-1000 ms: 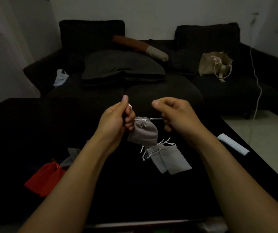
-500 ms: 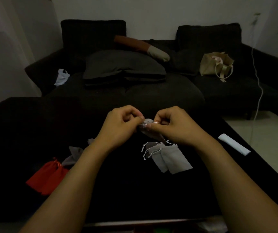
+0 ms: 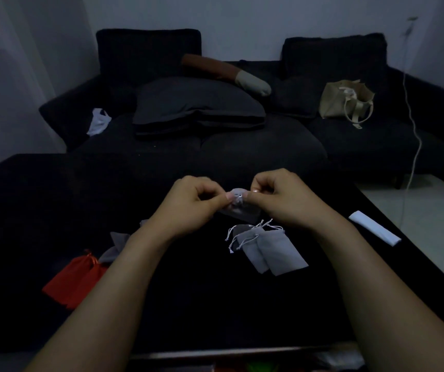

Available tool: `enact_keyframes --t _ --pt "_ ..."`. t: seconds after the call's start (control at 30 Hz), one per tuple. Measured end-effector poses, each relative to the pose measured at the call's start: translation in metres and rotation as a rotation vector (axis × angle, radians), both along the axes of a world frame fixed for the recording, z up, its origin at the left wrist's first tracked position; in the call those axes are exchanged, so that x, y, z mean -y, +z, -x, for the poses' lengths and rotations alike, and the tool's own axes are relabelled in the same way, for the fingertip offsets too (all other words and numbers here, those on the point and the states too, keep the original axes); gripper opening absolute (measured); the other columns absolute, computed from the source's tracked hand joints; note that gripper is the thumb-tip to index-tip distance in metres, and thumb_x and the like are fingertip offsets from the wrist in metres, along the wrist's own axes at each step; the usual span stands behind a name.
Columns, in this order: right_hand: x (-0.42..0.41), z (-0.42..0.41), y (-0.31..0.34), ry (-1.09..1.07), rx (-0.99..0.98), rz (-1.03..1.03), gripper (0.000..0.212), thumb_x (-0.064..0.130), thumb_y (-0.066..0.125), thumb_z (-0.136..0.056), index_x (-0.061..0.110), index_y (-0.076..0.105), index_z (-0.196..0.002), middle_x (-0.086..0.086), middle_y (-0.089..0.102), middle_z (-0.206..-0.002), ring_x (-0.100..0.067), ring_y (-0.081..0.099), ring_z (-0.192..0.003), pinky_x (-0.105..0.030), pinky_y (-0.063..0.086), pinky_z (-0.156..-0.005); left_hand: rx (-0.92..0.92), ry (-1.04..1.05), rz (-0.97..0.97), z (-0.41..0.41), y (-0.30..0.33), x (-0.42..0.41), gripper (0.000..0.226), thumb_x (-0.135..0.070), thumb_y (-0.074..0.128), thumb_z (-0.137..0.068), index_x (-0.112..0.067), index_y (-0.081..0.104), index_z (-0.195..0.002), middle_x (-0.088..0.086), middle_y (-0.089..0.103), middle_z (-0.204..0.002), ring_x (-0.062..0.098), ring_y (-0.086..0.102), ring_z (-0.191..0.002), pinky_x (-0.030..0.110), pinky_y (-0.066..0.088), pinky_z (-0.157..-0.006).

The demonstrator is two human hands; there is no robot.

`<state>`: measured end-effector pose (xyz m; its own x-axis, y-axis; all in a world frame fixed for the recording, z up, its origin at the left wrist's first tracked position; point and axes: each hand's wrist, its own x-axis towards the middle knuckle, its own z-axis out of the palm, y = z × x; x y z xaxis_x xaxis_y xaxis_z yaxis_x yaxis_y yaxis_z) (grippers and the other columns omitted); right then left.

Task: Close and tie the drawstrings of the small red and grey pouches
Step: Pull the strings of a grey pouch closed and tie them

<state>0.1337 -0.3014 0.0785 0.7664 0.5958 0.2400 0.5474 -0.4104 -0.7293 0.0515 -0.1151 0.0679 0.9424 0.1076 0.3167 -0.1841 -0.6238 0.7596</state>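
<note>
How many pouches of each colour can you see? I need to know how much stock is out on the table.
Grey pouches: 4 at least, one held in the hands, two lying together, one partly hidden by the left arm.
Red pouches: 2, overlapping at the left.
Total: 6 at least; it is too dark to rule out more.

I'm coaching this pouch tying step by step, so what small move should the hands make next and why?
Probably draw the two cord ends apart to snug the knot. Both the left hand and right hand pinch at the gathered mouth of the grey pouch, held above the dark table, and the mouth already looks cinched.
</note>
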Motion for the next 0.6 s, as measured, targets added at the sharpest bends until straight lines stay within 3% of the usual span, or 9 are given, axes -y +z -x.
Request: enact_keyframes --t 0.07,0.17,0.23,0.3,0.43,0.5,0.6 --pt "-0.002 0.002 -0.001 0.031 -0.043 -0.007 0.036 0.029 0.07 -0.09 0.017 0.056 -0.06 0.012 0.048 -0.043 -0.001 0.041 -0.042 -0.017 0.034 -0.044 0.067 -0.07 0.104 0.0 0.0 0.002 0.016 -0.012 0.066 -0.09 -0.008 0.076 -0.077 0.006 0.066 -0.099 0.021 0.066 -0.092 0.028 0.052 -0.083" --pt "-0.008 0.003 -0.003 0.08 -0.152 -0.071 0.04 0.028 0.067 -0.093 0.011 0.058 -0.057 0.008 0.044 -0.048 -0.007 0.038 -0.047 -0.021 0.032 -0.046 0.077 -0.159 0.295 0.002 0.002 0.008 0.017 -0.002 0.058 -0.093 0.004 0.073 -0.086 0.007 0.069 -0.113 0.011 0.066 -0.103 0.017 0.05 -0.09" --pt "-0.01 0.004 -0.001 0.11 -0.155 -0.073 0.04 0.024 0.068 -0.091 0.004 0.059 -0.058 0.002 0.044 -0.054 -0.009 0.038 -0.05 -0.022 0.032 -0.049 0.067 -0.165 0.368 0.001 0.001 0.01 0.019 -0.001 0.057 -0.093 0.011 0.071 -0.089 0.01 0.072 -0.108 0.01 0.069 -0.1 0.018 0.052 -0.088" --pt "-0.011 0.004 -0.002 0.125 -0.057 -0.008 0.039 0.023 0.07 -0.09 0.009 0.059 -0.055 -0.002 0.05 -0.066 -0.01 0.047 -0.057 -0.022 0.04 -0.056 0.093 -0.135 0.376 0.0 -0.001 0.009 0.018 -0.003 0.06 -0.091 0.01 0.072 -0.089 0.012 0.075 -0.095 0.011 0.071 -0.088 0.018 0.053 -0.082" --pt "-0.012 0.003 -0.004 0.127 0.038 0.05 0.023 0.028 0.073 -0.087 0.02 0.073 -0.065 0.003 0.064 -0.091 -0.012 0.065 -0.085 -0.041 0.055 -0.084 0.093 -0.086 0.318 0.001 0.0 0.006 0.02 -0.013 0.066 -0.09 0.004 0.075 -0.082 0.013 0.076 -0.081 0.016 0.072 -0.079 0.024 0.056 -0.08" --pt "-0.012 0.005 -0.001 0.116 0.03 0.061 0.021 0.031 0.071 -0.089 0.021 0.075 -0.071 0.001 0.068 -0.084 -0.013 0.066 -0.077 -0.042 0.056 -0.077 0.06 -0.075 0.34 0.002 0.001 0.004 0.021 -0.016 0.067 -0.089 0.003 0.075 -0.084 0.013 0.076 -0.083 0.02 0.073 -0.084 0.028 0.057 -0.084" --pt "-0.01 0.011 0.005 0.126 -0.005 0.06 0.023 0.031 0.067 -0.093 0.019 0.074 -0.075 -0.002 0.066 -0.065 -0.005 0.057 -0.056 -0.028 0.047 -0.055 0.007 -0.081 0.384 0.004 0.004 0.001 0.023 -0.02 0.067 -0.088 0.001 0.075 -0.089 0.013 0.076 -0.089 0.028 0.072 -0.094 0.035 0.056 -0.09"
